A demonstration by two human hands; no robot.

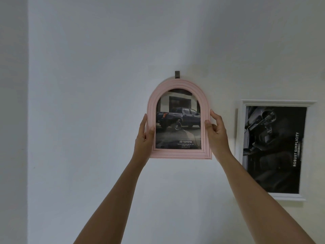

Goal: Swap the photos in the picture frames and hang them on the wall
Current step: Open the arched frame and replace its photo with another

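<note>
The pink picture frame with a round top (179, 155) stands upright just under a small dark hook (177, 75). It holds a dark truck photo (178, 124). To its right hangs the white rectangle picture frame (288, 197) with a black-and-white photo (274, 148).

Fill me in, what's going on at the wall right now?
A person is holding a pink arched frame against the white wall, left hand gripping its left edge and right hand its right edge. It holds a photo of a dark pickup. The frame's top sits just below a dark hook; whether it has caught cannot be seen. To the right, a white frame with a black-and-white photo already hangs.
</note>
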